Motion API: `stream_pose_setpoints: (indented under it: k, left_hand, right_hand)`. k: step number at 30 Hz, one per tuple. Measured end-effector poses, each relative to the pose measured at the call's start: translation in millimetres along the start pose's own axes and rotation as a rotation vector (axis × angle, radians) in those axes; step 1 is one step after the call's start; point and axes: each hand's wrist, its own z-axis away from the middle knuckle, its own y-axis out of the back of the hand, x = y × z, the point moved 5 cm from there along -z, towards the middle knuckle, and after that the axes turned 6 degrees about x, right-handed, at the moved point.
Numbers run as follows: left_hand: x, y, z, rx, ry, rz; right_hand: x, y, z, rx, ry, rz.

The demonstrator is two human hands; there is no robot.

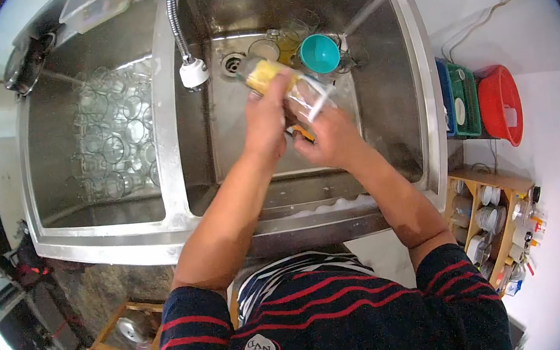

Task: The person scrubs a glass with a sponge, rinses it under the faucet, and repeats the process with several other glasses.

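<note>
My left hand [265, 124] is wrapped round a clear, glass-like container [263, 73], tilted over the right sink basin [234, 142]. It has a yellow patch toward its far end and a white edge at the near end; motion blurs it. Against that near end, my right hand [333, 137] is closed, with a bit of orange [301, 132] showing by its fingers; what it grips is mostly hidden. Beyond the hands, a turquoise cup [320, 54] sits among several clear glasses [265, 51] near the drain [233, 64].
The left basin holds many clear glass mugs [114, 136]. A white spray head [194, 73] hangs from a flexible hose at the divider. Right of the sink are a red bucket [501, 106], a green basket [467, 103] and a wooden dish rack [480, 185]. Foam lies along the front rim.
</note>
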Motion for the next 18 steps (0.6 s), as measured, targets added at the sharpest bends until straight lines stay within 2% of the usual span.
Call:
stream_pose_setpoints:
  k: [1, 3, 5, 6, 8, 9, 10, 12, 13, 14, 15, 16, 17, 18]
  left_hand:
    - [1.3, -5.0, 4.7, 0.011, -0.016, 0.103]
    - [2.7, -3.5, 4.5, -0.009, -0.046, 0.094]
    - [5.0, -3.6, 3.9, -0.034, -0.08, 0.08]
    - [7.2, -4.2, 3.2, -0.038, -0.113, 0.059]
    - [9.0, -4.3, 2.5, -0.04, -0.143, 0.036]
    - [11.5, -6.5, 1.8, -0.079, -0.143, 0.056]
    - [14.1, -8.4, 1.1, -0.118, -0.142, 0.074]
    - [17.9, -9.6, -1.3, -0.144, -0.082, 0.088]
    - [19.6, -9.0, -2.7, -0.167, -0.025, 0.108]
    - [24.0, -4.3, -5.9, -0.157, -0.027, 0.105]
    - [25.7, 1.2, -11.0, -0.13, 0.064, 0.196]
    - [24.3, 5.7, -13.9, -0.101, 0.159, 0.288]
    - [22.9, 8.5, -16.5, -0.016, 0.04, 0.227]
    - [22.4, 11.0, -14.8, -0.01, 0.046, 0.223]
  right_hand:
    - [-2.1, -2.3, -3.8, 0.011, 0.016, 0.029]
    - [-0.9, -6.5, -7.9, 0.017, 0.035, 0.061]
    - [9.2, -16.3, -9.6, -0.05, -0.071, -0.292]
    - [9.6, -14.8, -12.8, -0.051, -0.065, -0.29]
    - [15.2, -18.5, -13.6, -0.072, -0.386, -1.218]
    - [17.8, -21.5, -13.4, -0.029, -0.42, -1.298]
    - [18.7, -21.9, -12.9, -0.026, -0.417, -1.303]
    - [15.2, -16.3, -10.7, -0.066, -0.214, -0.68]
    - [14.6, -15.1, -10.8, -0.068, -0.214, -0.688]
    - [6.7, -12.4, -12.2, -0.084, -0.026, -0.313]
    - [-2.6, -12.5, -14.1, -0.093, 0.163, 0.063]
    - [-9.5, -15.3, -15.1, -0.093, 0.163, 0.053]
    - [-17.4, -17.7, -15.6, -0.063, 0.1, -0.1]
    - [-21.5, -19.0, -15.3, -0.032, 0.033, -0.249]
